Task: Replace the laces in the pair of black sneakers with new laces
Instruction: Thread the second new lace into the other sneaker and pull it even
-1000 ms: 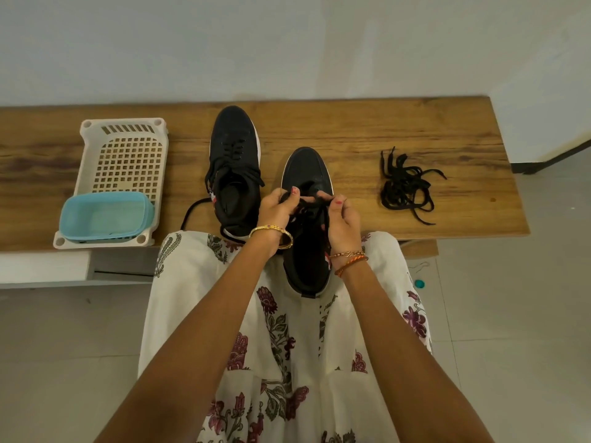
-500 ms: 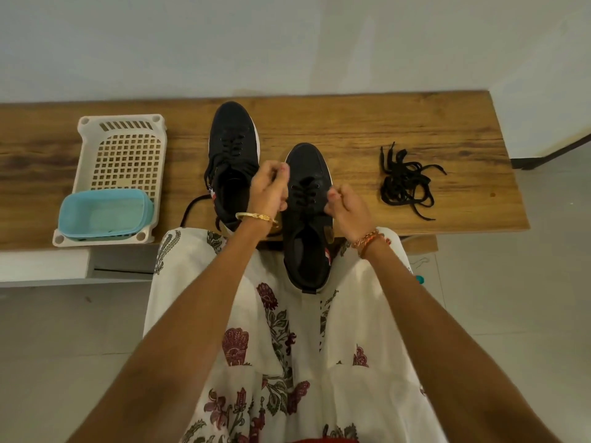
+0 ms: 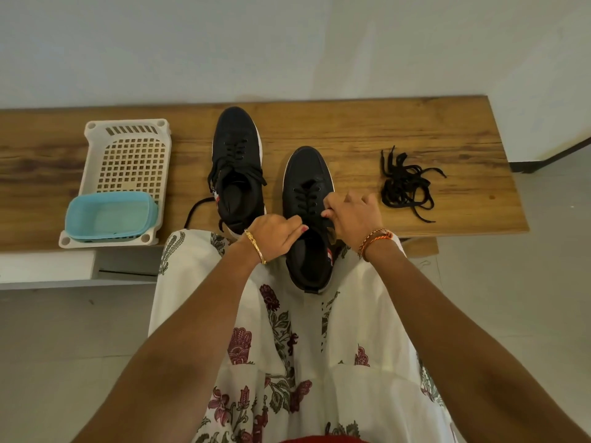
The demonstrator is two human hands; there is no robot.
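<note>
We see 2 black sneakers: 1 sneaker [image 3: 238,167] on the tabletop [image 3: 383,132], 1 laced sneaker [image 3: 307,190] overhanging our lap, both hands, left [image 3: 276,233] and right [image 3: 353,215], pinching its lace ends.

A pale, plain wall [image 3: 287,43] is filling the upper part of the view, soft even light lying across it. A long wooden bench [image 3: 399,129] with a dark-grained top is running along it. A white ledge [image 3: 44,270] is showing beneath the bench's near edge on the left. Light grey floor tiles [image 3: 527,282] are spreading below and to the right, where a dark skirting strip [image 3: 550,159] is edging the wall.
</note>
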